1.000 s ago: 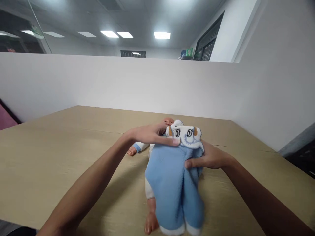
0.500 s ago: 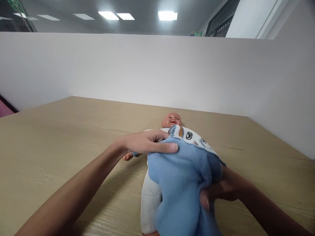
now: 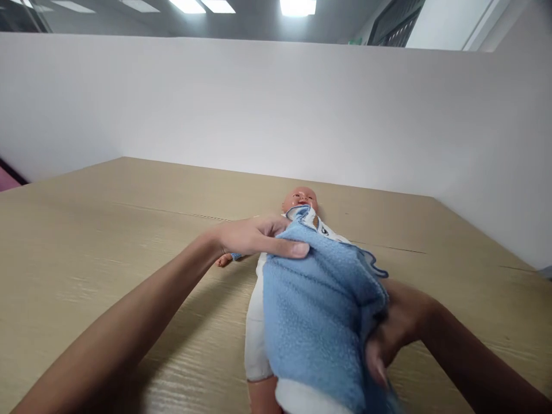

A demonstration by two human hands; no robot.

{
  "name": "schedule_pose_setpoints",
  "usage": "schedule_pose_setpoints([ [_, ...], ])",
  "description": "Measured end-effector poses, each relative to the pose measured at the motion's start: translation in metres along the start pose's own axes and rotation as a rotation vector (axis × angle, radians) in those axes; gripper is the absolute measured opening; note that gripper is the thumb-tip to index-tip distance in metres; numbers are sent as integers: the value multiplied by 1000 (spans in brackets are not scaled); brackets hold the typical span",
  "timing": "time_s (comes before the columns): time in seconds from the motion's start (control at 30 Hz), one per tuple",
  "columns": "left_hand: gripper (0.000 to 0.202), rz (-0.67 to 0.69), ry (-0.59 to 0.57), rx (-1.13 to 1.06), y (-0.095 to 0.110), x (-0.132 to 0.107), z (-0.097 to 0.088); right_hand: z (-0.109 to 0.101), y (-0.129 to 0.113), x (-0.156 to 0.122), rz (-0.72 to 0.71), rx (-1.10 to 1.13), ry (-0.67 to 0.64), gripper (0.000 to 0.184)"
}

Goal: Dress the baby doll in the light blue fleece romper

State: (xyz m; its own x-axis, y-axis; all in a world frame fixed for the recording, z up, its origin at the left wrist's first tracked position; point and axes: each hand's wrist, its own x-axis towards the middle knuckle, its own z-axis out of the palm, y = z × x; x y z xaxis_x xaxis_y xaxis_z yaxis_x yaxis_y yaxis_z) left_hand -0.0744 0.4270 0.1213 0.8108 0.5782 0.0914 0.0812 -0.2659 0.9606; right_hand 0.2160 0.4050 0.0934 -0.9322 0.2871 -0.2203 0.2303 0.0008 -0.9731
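Observation:
A baby doll (image 3: 301, 197) lies on its back on the wooden table, head toward the wall. Over its front hangs a fuzzy blue baby garment (image 3: 317, 310) with a white trim showing an embroidered eye; its exact kind is unclear. My left hand (image 3: 263, 236) grips the garment's upper edge near the doll's chest, thumb on top and fingers underneath. At the garment's right side, my right hand (image 3: 394, 325) is closed on the blue cloth, its fingers partly hidden by the folds. The doll's white-clothed body and one leg (image 3: 264, 394) show at the left, with a small doll hand (image 3: 223, 260) beyond my left wrist.
The wooden tabletop (image 3: 129, 230) stretches out on both sides, with thin seams across it. A white partition wall (image 3: 259, 109) rises along its back and right. Something pink with a dark edge (image 3: 8, 177) shows at the far left.
The garment's lower part has spread flatter, and a white patch now shows at its bottom. Its eye-printed trim has folded over more. My right hand has shifted slightly right; the view has tipped down.

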Motion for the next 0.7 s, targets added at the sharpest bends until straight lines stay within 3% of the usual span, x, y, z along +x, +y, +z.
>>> schedule_pose_setpoints([
  [0.1, 45, -27, -103, -34, 4, -2, 3, -3, 10, 3, -77, 115, 81, 88],
  [0.23, 56, -63, -160, -113, 2, -8, 2, 3, 21, 6, -172, 241, 222, 91],
  [0.37, 39, -33, -79, -137, -5, -11, -2, 10, 15, 6, -131, 232, 278, 85],
  [0.53, 38, 33, 45, -196, -5, -9, 2, 1, 7, 4, -195, 193, 46, 80],
  [0.7, 44, -30, 61, -105, 9, -10, 18, -2, 7, 5, -285, 202, 205, 61],
])
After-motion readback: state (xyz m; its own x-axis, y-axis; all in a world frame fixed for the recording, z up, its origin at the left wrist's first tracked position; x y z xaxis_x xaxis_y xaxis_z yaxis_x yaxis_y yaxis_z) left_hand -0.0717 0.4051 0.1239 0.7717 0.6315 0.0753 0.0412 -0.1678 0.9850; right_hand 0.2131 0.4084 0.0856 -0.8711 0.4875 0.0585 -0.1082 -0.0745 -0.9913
